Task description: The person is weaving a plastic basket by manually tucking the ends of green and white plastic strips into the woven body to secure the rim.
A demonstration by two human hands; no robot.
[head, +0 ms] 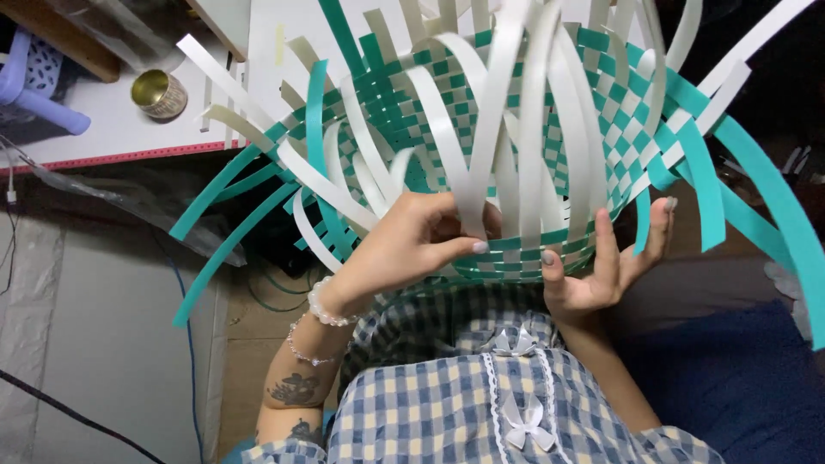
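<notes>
A half-woven basket [524, 112] of teal and white plastic strips fills the upper middle, its opening turned toward me, with loose strip ends sticking out all round. My left hand [404, 245] pinches a white upright strip [485, 129] at the basket's near rim, between thumb and fingers. My right hand [606, 262] holds the near rim from outside on the right, thumb on the teal weave and fingers spread against it. Beaded bracelets [322, 305] circle my left wrist.
A white table [112, 120] with a red-edged front lies at the upper left, bearing a small open metal tin [159, 93]. A lilac plastic stool [34, 82] stands at the far left. Cables [185, 335] run over the floor below. Dark blue fabric [730, 378] lies lower right.
</notes>
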